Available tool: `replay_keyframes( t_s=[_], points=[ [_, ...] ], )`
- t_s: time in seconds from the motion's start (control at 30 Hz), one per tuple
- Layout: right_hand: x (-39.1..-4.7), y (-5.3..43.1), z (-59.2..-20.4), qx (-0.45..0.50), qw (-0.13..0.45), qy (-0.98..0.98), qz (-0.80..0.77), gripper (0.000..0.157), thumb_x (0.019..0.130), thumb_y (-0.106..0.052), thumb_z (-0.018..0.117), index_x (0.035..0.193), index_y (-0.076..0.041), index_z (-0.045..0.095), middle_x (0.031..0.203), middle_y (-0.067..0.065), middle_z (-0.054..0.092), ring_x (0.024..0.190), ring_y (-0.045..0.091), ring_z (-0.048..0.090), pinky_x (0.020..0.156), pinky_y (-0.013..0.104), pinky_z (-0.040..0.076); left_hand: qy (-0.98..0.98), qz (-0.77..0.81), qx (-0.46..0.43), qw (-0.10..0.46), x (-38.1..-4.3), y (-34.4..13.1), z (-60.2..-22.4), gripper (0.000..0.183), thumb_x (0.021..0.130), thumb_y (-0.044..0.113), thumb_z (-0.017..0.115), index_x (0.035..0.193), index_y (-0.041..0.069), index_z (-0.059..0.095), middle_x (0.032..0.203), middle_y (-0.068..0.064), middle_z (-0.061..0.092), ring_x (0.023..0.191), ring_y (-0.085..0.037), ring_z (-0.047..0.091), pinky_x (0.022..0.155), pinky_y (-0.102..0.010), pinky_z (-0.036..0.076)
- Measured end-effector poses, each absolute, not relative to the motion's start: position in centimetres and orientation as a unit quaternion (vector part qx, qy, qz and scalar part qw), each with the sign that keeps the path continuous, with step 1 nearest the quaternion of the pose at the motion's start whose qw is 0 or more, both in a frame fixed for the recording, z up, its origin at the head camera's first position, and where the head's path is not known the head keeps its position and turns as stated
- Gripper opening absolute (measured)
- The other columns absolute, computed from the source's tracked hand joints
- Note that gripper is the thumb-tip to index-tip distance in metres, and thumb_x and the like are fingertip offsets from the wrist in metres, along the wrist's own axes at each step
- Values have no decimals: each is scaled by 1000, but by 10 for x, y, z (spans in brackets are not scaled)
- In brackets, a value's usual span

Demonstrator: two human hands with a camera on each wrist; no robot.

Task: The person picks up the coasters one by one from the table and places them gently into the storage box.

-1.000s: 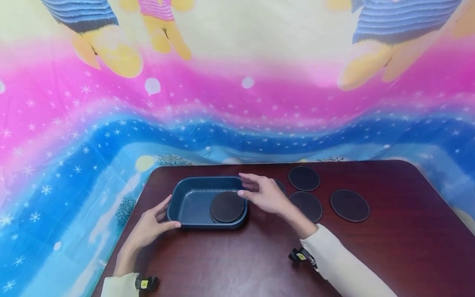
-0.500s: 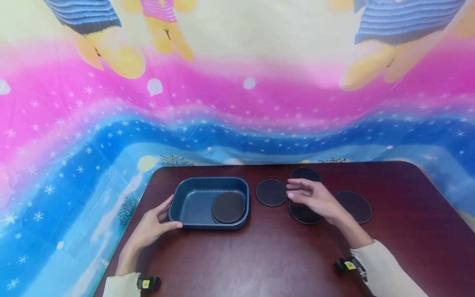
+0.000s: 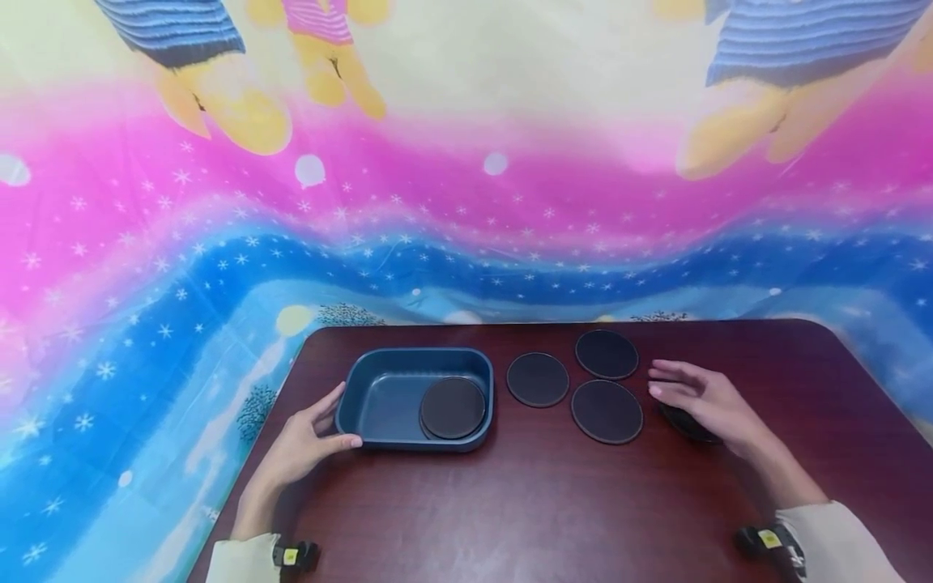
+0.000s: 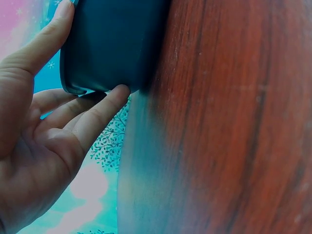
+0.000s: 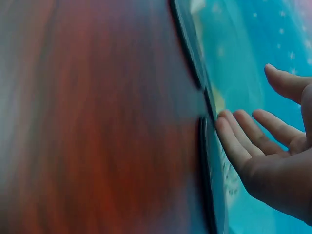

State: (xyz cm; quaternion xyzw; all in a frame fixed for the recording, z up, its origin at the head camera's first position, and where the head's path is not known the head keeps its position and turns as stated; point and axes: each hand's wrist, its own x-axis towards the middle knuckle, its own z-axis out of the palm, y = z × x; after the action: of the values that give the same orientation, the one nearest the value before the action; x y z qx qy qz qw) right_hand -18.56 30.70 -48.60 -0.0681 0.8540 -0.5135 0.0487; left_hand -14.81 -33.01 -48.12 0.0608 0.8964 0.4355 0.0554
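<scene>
A dark blue rectangular box with rounded corners (image 3: 379, 405) stands on the table, a short stack of round dark coasters (image 3: 453, 407) lying in its right half. My left hand (image 3: 302, 445) holds the box's left end, the thumb at the front corner and the fingers against the side; in the left wrist view they touch its wall. My right hand (image 3: 703, 401) hovers over the rightmost coaster (image 3: 688, 425), partly hiding it, with nothing in its fingers. Left of that hand lie three more flat black coasters: one nearest the box (image 3: 538, 379), a rear one (image 3: 607, 354) and a front one (image 3: 607, 411).
The dark red-brown wooden table (image 3: 510, 510) has rounded far corners. Behind it hangs a colourful cloth backdrop (image 3: 466, 202) reaching down to the table's back edge. Both wrists wear a black strap-on device.
My right hand has moved from the box's right edge across the coasters to the rightmost one, uncovering the others. The left hand stays on the box.
</scene>
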Motion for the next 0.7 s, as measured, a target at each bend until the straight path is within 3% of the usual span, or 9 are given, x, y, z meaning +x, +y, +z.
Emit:
replay_keyframes(
  t_s=[0.1, 0.2, 0.3, 0.37, 0.47, 0.7],
  points=[
    [-181, 325, -488, -54, 24, 880, -471, 71, 104, -36, 73, 161, -2, 47, 154, 31, 57, 113, -20, 61, 86, 3, 49, 897, 434, 60, 55, -149, -329, -481, 98, 93, 28, 87, 171, 14, 30, 166, -24, 47, 144, -45, 57, 99, -43, 63],
    [-177, 341, -487, -38, 15, 908, -417, 75, 103, -43, 73, 163, -5, 46, 157, 29, 55, 128, 6, 69, 83, 2, 46, 897, 435, 60, 56, -149, -329, -480, 98, 93, 28, 87, 171, 14, 30, 166, -23, 47, 144, -45, 56, 99, -43, 63],
    [-173, 355, -485, -30, 25, 931, -364, 81, 103, -49, 72, 165, -7, 42, 161, 31, 49, 141, 46, 59, 95, 24, 54, 896, 436, 59, 58, -149, -329, -480, 98, 93, 28, 87, 171, 14, 30, 166, -23, 47, 144, -45, 56, 100, -43, 63],
    [-172, 363, -484, -32, 30, 941, -335, 84, 101, -50, 73, 166, -7, 41, 162, 34, 46, 142, 60, 48, 102, 46, 51, 896, 437, 59, 58, -149, -329, -480, 98, 92, 28, 88, 171, 14, 30, 165, -23, 48, 144, -45, 56, 100, -43, 63],
    [-172, 374, -485, -43, 36, 949, -310, 88, 100, -50, 75, 167, -6, 38, 161, 40, 42, 142, 66, 44, 101, 71, 43, 896, 436, 58, 57, -149, -329, -480, 98, 92, 28, 88, 171, 14, 31, 165, -24, 48, 144, -45, 57, 100, -43, 63],
    [-175, 378, -493, -95, 33, 960, -263, 97, 89, -43, 89, 161, 5, 43, 151, 45, 49, 131, 64, 52, 93, 72, 49, 897, 435, 58, 55, -149, -329, -481, 98, 93, 27, 87, 171, 15, 30, 164, -24, 49, 144, -46, 57, 99, -42, 63]
  ],
)
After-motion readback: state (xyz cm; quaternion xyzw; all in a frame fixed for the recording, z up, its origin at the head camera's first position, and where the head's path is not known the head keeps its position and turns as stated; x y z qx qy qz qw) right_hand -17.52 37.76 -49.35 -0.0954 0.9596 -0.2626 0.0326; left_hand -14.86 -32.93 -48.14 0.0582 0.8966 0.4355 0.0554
